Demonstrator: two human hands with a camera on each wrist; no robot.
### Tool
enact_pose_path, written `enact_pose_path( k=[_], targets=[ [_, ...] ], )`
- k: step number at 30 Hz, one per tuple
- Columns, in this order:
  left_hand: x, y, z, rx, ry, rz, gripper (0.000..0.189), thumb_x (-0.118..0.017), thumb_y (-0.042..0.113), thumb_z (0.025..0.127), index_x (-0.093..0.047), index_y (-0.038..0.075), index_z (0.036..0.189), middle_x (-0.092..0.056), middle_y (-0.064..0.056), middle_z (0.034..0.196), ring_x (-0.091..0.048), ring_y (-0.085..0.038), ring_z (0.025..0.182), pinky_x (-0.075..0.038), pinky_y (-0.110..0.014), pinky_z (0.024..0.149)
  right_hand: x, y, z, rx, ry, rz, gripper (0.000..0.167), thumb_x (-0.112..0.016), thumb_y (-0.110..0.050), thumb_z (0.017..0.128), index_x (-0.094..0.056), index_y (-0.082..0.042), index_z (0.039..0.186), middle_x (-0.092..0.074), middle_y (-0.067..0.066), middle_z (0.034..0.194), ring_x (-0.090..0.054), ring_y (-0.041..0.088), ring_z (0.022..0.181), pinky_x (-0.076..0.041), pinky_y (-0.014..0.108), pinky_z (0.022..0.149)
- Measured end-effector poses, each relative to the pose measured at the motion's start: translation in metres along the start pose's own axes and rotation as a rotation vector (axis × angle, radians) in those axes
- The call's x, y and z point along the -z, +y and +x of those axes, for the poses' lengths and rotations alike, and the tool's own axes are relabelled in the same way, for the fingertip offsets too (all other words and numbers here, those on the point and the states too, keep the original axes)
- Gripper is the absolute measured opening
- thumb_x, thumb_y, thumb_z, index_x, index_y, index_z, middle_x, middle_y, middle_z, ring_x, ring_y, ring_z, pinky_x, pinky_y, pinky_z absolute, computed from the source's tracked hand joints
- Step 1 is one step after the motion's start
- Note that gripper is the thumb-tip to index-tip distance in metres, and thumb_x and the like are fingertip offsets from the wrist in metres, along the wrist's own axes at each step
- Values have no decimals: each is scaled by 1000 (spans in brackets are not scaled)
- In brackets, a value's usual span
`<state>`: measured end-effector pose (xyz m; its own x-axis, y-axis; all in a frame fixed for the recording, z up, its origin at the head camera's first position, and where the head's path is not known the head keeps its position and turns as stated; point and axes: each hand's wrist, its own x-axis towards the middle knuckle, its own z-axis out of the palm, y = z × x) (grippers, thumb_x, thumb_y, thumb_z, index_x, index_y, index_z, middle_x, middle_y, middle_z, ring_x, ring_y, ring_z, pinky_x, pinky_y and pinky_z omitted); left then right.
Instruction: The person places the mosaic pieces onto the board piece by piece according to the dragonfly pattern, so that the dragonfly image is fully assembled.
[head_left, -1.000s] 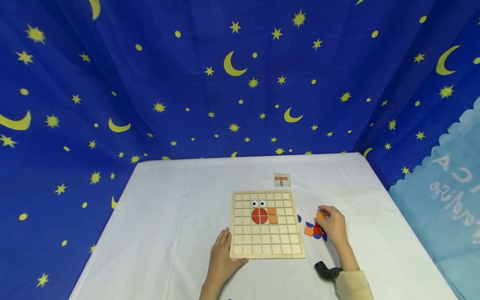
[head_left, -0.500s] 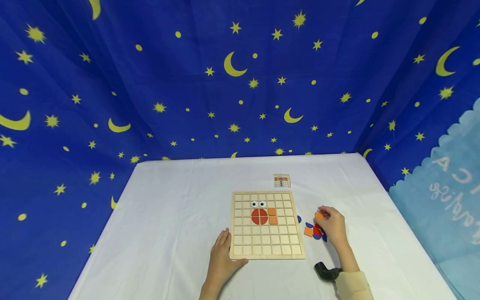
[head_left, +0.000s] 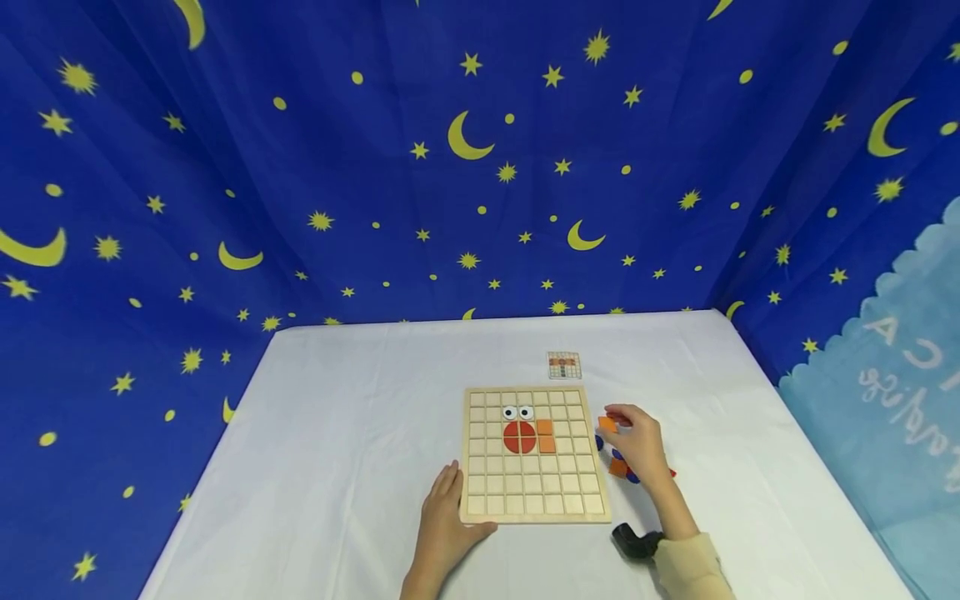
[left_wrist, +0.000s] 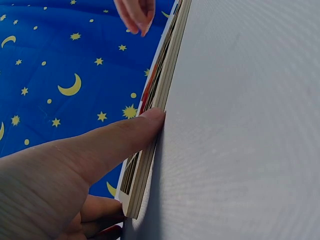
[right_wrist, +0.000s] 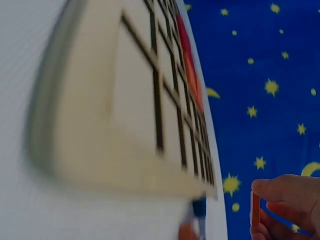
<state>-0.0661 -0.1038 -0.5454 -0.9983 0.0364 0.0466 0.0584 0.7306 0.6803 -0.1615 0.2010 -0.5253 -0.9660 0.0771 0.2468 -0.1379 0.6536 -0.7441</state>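
Observation:
A square wooden grid board [head_left: 517, 503] lies on the table, bearing two eye tiles [head_left: 517, 412], a red disc of quarter pieces [head_left: 519, 437] and two orange square tiles [head_left: 545, 436]. My left hand [head_left: 442, 529] rests at the board's near left corner, fingers straight along its side and thumb [left_wrist: 135, 130] pressed to the near edge. Just beyond the board's right edge, my right hand [head_left: 637, 442] pinches another orange square tile [head_left: 607, 424]. The right wrist view shows that orange tile [right_wrist: 255, 210] edge-on between thumb and fingers.
Beneath and beside the right hand lie loose blue, orange and red pieces [head_left: 618, 467], partly hidden. A small pattern card [head_left: 564, 365] sits beyond the board. A black device [head_left: 637, 542] is by the right wrist. Starry blue cloth [head_left: 480, 183] surrounds the white table.
My right hand has lifted the orange square tile from the loose pieces and moved left toward the board. My left hand has stayed at the board's corner.

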Motion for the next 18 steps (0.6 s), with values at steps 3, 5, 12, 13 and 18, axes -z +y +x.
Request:
enact_pose_path(
  k=[3,5,12,13,18],
  targets=[
    [-1,0,-1,2,-4,-3,100,-89,33,56,-45,-14,133,-42,-28,144,-36,-44,136,-33,-62,106,-7,-8,3,30,-23,27,38,-78,-3,73,-66,5,108,-69,19,100,-65,30,89,-54,43,79],
    [-1,-1,0,6,-6,-7,100,-89,33,56,-44,-14,133,-41,-27,145,-35,-43,136,-32,-62,107,-12,-14,5,44,-41,56,38,-78,-2,73,-66,6,108,-69,19,101,-65,30,90,-54,41,79],
    [-1,-1,1,20,-11,-13,101,-88,34,57,-44,-13,134,-40,-26,146,-34,-42,138,-30,-62,108,-36,-33,14,88,-71,137,38,-77,-2,74,-66,6,108,-69,19,100,-64,31,90,-55,40,78],
    [-1,-1,1,19,-11,-14,101,-88,34,57,-44,-13,134,-40,-26,146,-34,-42,138,-30,-62,108,-39,-35,15,92,-72,141,38,-77,-1,73,-66,6,108,-69,19,100,-64,31,90,-55,39,78],
    [0,-1,0,11,-7,-20,100,-88,33,57,-44,-13,134,-41,-26,146,-34,-42,137,-31,-62,107,-53,-45,17,102,-84,163,40,-77,0,73,-65,7,111,-69,20,99,-64,32,89,-56,39,76]
  ],
)
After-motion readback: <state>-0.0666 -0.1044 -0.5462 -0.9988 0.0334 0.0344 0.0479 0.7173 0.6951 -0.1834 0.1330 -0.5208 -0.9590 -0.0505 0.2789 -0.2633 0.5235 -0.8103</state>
